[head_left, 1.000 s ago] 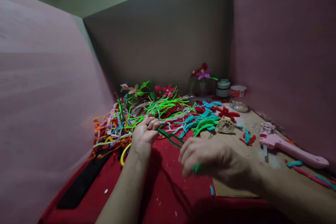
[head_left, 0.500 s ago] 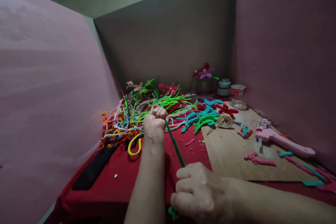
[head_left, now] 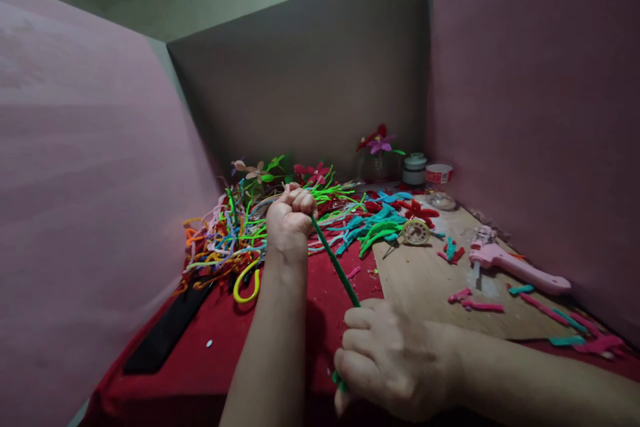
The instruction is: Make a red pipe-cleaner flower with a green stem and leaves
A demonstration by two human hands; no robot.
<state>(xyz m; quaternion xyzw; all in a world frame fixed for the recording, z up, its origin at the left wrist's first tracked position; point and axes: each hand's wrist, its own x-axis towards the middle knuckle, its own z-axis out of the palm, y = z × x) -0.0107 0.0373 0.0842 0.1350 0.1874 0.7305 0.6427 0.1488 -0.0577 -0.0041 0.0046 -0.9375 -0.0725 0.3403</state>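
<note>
A dark green pipe cleaner (head_left: 336, 261) runs taut and slanted between my two hands. My left hand (head_left: 291, 213) is closed in a fist around its far end, above the middle of the table. Nearer to me, my right hand (head_left: 383, 353) wraps round the lower part, and a short green end pokes out beneath the fingers. Just beyond my left fist spreads a tangled heap of colourful pipe cleaners (head_left: 327, 197). Yellow-handled scissors (head_left: 247, 282) lie to the left of my left wrist, their blades hidden.
On a wooden board (head_left: 425, 293) at right lie a pink glue gun (head_left: 520, 267), a round dial (head_left: 416, 232) and cut scraps. Pipe-cleaner flowers (head_left: 315, 173) and a lidded jar (head_left: 415, 169) stand at the back. A black strip (head_left: 167, 330) lies on the red cloth (head_left: 200, 380).
The whole view has shifted slightly, so the table things sit further left. My right hand has moved a little up and right relative to the left, still gripping the green pipe cleaner.
</note>
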